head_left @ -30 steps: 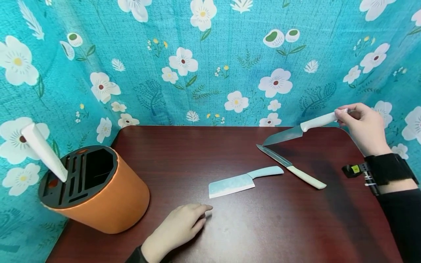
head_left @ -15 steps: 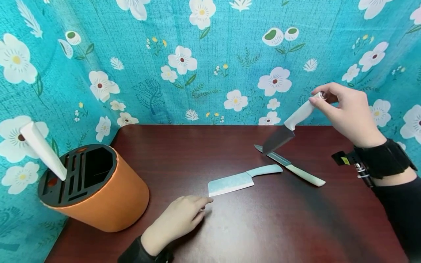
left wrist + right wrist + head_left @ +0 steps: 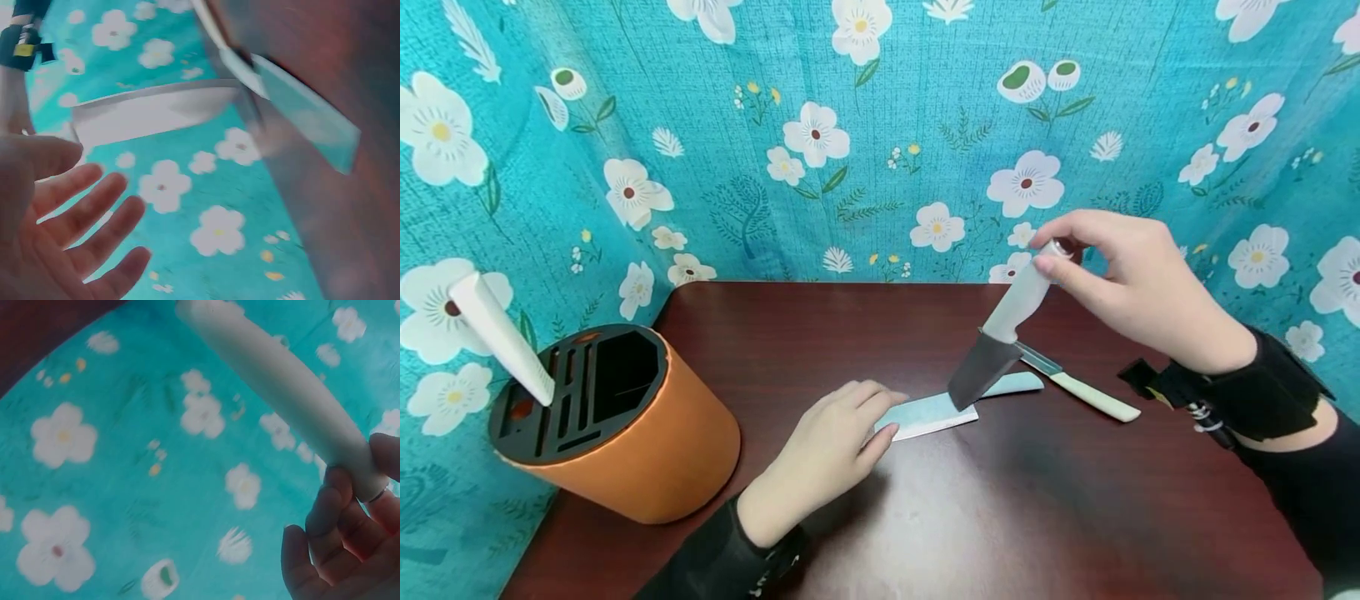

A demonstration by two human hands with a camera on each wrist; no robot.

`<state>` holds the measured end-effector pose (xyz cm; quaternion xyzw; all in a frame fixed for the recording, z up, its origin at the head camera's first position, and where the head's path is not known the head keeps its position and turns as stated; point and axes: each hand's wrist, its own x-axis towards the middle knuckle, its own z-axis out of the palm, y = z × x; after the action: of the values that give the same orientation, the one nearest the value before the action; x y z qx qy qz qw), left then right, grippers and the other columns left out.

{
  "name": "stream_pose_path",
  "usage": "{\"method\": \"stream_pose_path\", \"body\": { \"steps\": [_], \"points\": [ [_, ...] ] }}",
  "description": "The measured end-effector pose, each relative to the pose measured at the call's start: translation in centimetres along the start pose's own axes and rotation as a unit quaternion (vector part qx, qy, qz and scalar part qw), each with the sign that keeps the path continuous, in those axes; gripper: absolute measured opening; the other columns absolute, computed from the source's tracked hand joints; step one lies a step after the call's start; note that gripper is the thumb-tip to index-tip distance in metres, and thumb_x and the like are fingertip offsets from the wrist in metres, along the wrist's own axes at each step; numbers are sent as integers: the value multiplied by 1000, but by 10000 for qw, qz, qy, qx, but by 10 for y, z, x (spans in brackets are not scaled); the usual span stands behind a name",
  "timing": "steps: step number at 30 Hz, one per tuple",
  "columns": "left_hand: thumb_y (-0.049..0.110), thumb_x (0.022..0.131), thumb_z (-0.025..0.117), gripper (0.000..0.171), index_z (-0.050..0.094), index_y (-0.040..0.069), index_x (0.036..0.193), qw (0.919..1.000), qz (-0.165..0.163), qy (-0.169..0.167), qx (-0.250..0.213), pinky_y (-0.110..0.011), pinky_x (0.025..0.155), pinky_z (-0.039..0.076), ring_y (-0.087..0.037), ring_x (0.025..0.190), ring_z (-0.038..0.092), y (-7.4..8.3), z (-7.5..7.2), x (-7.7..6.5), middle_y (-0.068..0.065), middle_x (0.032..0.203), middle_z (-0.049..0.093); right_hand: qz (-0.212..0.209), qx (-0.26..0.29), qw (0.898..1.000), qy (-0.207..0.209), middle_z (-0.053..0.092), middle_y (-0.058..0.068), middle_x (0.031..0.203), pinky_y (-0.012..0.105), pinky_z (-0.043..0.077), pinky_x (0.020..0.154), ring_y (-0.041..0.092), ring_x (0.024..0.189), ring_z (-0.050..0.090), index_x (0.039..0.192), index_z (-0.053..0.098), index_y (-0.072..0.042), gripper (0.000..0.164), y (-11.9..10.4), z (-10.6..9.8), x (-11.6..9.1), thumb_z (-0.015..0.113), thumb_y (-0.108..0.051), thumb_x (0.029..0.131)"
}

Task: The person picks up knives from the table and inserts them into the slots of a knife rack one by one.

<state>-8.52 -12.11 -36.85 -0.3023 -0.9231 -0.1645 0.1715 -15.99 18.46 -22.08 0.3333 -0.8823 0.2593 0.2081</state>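
Note:
My right hand [image 3: 1138, 287] pinches the butt end of a white-handled kitchen knife [image 3: 1018, 304], whose blade points down and left above the table. The right wrist view shows fingers and thumb at the end of its handle [image 3: 275, 375]. Reaching toward the blade is my left hand [image 3: 827, 446], fingers loosely extended; in the left wrist view a gap separates them from the knife blade [image 3: 156, 112]. Beneath both hands lies a pale blue cleaver [image 3: 913, 414], partly covered in the head view. A slim knife with a cream handle [image 3: 1097, 397] lies behind it, its tip hidden.
An orange knife block [image 3: 700, 425] with a black slotted top stands at the left of the dark red table [image 3: 820, 333]. One white handle [image 3: 501, 333] sticks up from a slot. A turquoise floral cloth [image 3: 880, 108] hangs behind the table.
My right hand has carried the knife leftward, and its blade has swung to point more steeply down. My left hand has lifted and moved forward and right, over the cleaver's blade end.

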Motion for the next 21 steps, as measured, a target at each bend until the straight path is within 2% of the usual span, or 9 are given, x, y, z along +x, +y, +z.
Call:
{"method": "stream_pose_path", "body": {
  "steps": [3, 8, 12, 16, 21],
  "points": [
    [22, 94, 72, 36, 67, 16, 128, 9981, -1, 312, -536, -31, 87, 58, -13, 107, 64, 9, -10, 8, 3, 120, 69, -372, 29, 9991, -179, 67, -8, 93, 18, 37, 63, -2, 82, 48, 113, 72, -15, 19, -15, 3, -1, 70, -12, 95],
    [21, 95, 70, 51, 54, 12, 143, 9885, 56, 765, -1304, -34, 98, 54, -15, 119, 60, 26, -25, 19, 0, 132, 64, -1023, 228, 9939, -334, 66, -11, 92, 16, 41, 67, -3, 78, 50, 111, 72, -17, 21, -34, 10, -4, 73, -9, 92],
    [22, 94, 71, 55, 51, 9, 144, 9816, 98, 928, -1664, -34, 103, 52, -15, 123, 58, 34, -37, 28, -2, 137, 61, -1605, 562, 9847, -380, 66, -10, 92, 15, 41, 70, -2, 78, 51, 110, 71, -16, 14, -46, 20, -8, 65, -23, 100],
    [22, 92, 74, 54, 54, 10, 141, 9746, 71, 851, -2072, -34, 105, 51, -15, 124, 57, 38, -46, 32, -1, 133, 62, -2068, 807, 9744, -361, 65, -11, 88, 13, 40, 71, 0, 75, 50, 108, 72, -14, 32, -57, 31, -11, 51, -38, 105],
    [22, 90, 77, 49, 60, 14, 134, 9593, -106, 469, -2782, -32, 102, 52, -10, 120, 59, 39, -53, 31, 4, 126, 64, -2258, 869, 9686, -568, 63, -12, 86, 9, 39, 71, -1, 76, 50, 107, 72, -16, 27, -68, 38, -15, 55, -37, 103]
  ]
}}
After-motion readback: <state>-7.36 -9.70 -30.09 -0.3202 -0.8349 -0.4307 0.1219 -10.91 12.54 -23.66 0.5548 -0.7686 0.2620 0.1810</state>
